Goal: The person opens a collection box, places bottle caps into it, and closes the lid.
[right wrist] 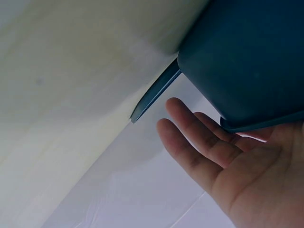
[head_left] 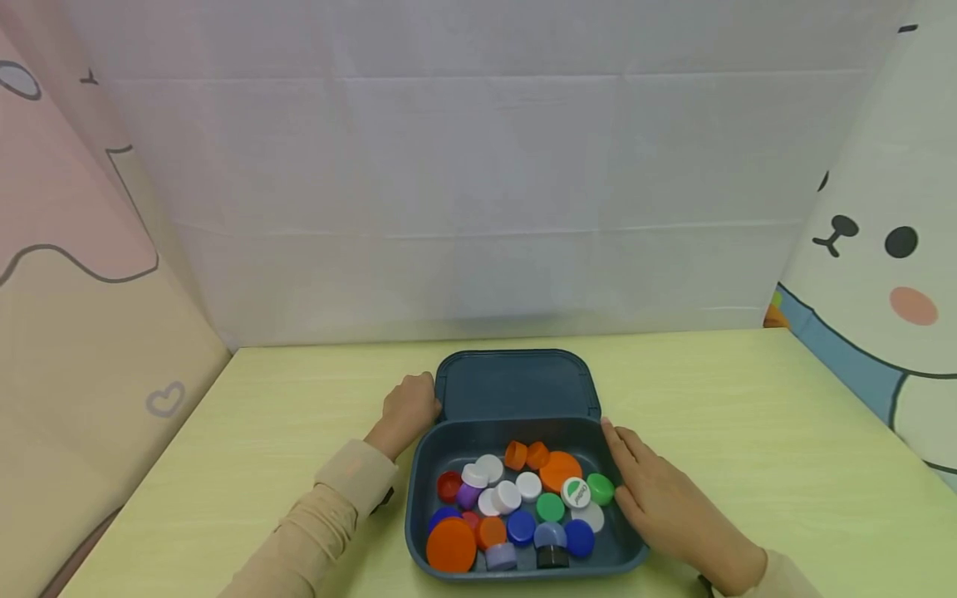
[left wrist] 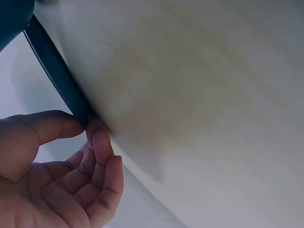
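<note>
A dark blue plastic box (head_left: 538, 574) full of bottle caps stands before me in the head view. Directly behind it lies its matching lid (head_left: 516, 386). My left hand (head_left: 407, 407) is at the lid's left edge; in the left wrist view, that hand (left wrist: 71, 175) pinches the lid's rim (left wrist: 57, 76) between thumb and fingertips. Along the box's right side rests my right hand (head_left: 665, 498), fingers extended. Seen from the right wrist, the hand (right wrist: 237, 171) has its fingers loosely straight beside the box wall (right wrist: 247, 61), with part hidden behind the rim.
Inside the box are several caps, among them a large orange cap (head_left: 451, 545), a green cap (head_left: 550, 507), a blue cap (head_left: 521, 526) and a white cap (head_left: 528, 486). The pale yellow table (head_left: 718, 415) meets a white backdrop (head_left: 478, 166) and printed side cloths.
</note>
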Tool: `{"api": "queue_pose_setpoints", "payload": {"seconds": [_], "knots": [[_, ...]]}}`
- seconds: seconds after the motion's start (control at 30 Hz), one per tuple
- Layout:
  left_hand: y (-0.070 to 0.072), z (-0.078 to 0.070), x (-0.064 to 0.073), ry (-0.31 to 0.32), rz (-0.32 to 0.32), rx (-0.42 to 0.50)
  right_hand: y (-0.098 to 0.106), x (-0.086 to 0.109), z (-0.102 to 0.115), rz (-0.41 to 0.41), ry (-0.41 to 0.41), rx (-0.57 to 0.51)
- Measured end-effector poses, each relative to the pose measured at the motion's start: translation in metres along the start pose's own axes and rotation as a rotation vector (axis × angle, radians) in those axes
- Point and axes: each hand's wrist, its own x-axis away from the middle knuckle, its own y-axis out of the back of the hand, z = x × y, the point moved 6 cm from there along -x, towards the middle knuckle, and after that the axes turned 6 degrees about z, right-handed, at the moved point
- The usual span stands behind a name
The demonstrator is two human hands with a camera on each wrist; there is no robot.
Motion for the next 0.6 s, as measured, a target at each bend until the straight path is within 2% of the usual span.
{"api": "queue_pose_setpoints", "payload": {"seconds": [0.33, 0.6], "knots": [[0.001, 0.0042, -0.0015, 0.036, 0.011, 0.046, 0.0, -0.0009, 0.0005, 0.018, -0.006, -0.009], [0.0054, 0.0047, -0.0024, 0.0, -0.011, 0.117, 0.0007, -0.0011, 0.0008, 0.029, -0.017, -0.013]]}}
